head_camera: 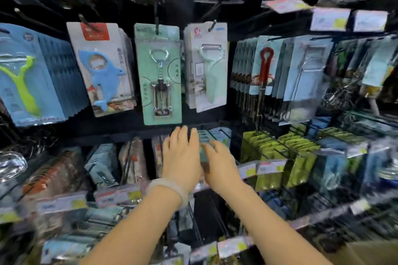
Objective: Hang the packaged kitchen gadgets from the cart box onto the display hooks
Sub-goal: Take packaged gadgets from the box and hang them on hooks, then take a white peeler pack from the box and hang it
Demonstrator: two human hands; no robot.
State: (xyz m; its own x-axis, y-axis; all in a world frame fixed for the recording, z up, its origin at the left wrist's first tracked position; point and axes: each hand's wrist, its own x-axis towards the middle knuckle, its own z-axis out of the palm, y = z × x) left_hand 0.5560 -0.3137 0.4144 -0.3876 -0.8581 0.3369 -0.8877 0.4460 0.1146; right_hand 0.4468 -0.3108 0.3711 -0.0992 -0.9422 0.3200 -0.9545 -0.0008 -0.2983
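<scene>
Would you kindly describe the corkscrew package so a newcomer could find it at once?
Start at the upper row of hooks on the black display wall. The mint-green carded corkscrew package hangs near the middle, directly above both hands. Unlike its neighbours' coloured plastic tools, it holds a chrome metal tool.

Both my bare forearms reach forward and up, close together. My left hand (pixel 182 157) is back-up, its fingers extended and slightly bent at the tips. My right hand (pixel 221 162) sits just beside it, thumb toward the left hand, its fingers hidden.
</scene>
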